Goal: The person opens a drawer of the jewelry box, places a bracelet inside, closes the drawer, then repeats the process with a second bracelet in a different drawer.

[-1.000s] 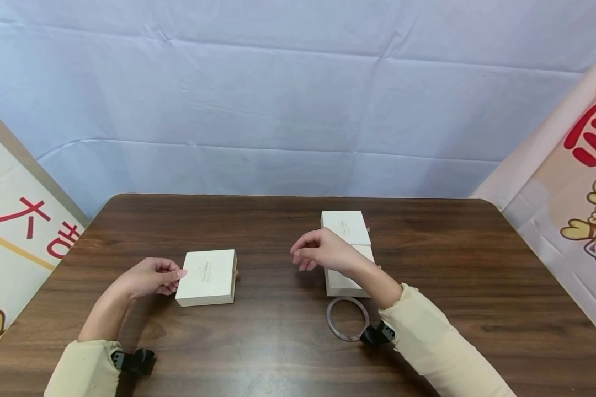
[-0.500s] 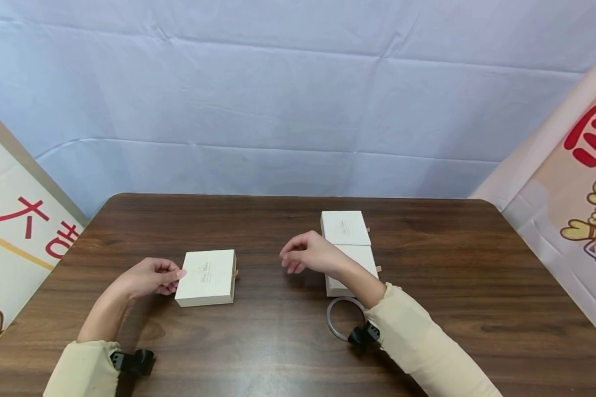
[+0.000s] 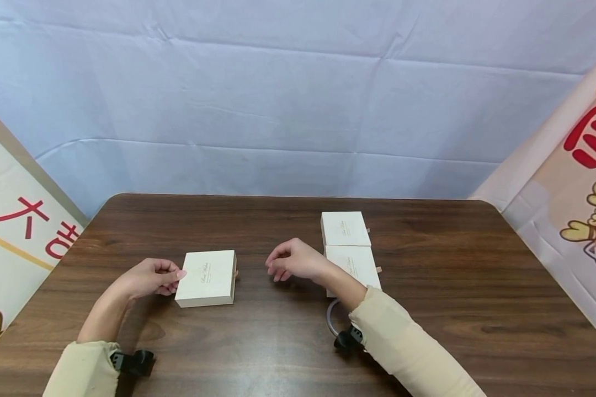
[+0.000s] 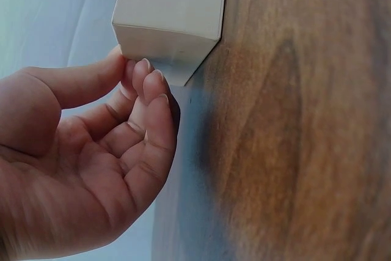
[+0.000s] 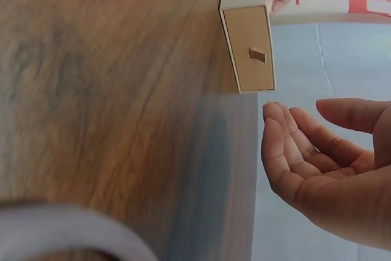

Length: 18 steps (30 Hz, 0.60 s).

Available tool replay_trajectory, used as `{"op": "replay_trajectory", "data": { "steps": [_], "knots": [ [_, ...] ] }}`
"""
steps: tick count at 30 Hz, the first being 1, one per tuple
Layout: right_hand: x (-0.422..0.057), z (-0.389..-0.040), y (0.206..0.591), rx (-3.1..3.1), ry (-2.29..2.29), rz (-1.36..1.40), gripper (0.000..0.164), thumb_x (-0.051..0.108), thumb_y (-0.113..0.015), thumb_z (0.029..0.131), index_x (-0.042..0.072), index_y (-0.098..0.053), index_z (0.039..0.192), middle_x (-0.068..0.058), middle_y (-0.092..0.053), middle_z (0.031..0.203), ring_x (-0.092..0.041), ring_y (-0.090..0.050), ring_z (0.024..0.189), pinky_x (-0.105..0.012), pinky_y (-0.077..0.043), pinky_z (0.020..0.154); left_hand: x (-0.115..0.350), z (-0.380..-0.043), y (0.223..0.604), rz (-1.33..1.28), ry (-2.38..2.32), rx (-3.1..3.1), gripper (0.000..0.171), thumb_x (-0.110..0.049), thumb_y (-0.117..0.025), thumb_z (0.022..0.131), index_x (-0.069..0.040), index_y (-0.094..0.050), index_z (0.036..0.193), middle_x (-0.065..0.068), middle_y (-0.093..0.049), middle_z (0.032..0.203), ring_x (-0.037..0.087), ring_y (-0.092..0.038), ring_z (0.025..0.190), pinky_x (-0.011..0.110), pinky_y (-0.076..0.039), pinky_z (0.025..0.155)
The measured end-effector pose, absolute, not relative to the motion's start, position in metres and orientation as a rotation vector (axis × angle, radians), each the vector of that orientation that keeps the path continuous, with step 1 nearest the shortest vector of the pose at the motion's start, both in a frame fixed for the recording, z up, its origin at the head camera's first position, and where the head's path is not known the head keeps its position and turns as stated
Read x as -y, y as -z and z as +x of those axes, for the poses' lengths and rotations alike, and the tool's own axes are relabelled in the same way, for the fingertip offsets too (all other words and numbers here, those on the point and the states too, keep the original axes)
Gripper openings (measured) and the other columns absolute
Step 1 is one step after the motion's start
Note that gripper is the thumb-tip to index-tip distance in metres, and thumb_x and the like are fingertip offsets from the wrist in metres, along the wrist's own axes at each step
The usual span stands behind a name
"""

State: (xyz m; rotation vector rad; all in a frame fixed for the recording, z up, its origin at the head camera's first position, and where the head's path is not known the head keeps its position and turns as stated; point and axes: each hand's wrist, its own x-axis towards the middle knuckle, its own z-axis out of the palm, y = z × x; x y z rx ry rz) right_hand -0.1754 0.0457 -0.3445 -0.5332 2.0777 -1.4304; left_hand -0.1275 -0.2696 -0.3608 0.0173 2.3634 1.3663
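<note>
Cream drawer gift box sits on wood table, at 3 o'clock of left hand, touching, its edge pinched by thumb and fingers. Right hand, farther, loosely curled, holds nothing; box at roughly 9 o'clock. Near-square top, no clear long axis; tan drawer front shut, pull tab facing right hand.

I look down on a dark brown, wood-grain table with rounded far corners, a soft patch of light gleaming nearest me. Behind it I see a creased, pale blue cloth backdrop, with a left banner and a cartoon-printed right banner slanting alongside.
</note>
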Motion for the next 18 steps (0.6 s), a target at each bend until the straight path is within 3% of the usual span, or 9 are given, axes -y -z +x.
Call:
{"op": "replay_trajectory", "data": {
  "steps": [18],
  "knots": [
    [-0.022,-0.174,0.358,-2.031,1.397,-0.487,0.015,-0.001,-0.052,0.089,-0.009,-0.063,0.093,-0.017,-0.064,0.080,-0.025,-0.063,0.067,-0.034,-0.052,0.063,0.271,-0.128,0.363,0.012,-1.375,-2.343,0.027,-0.020,-0.055,0.093,0.007,-0.058,0.086,0.002,-0.054,0.068,0.014,-0.053,0.066,0.028,-0.049,0.062]
  ]
}}
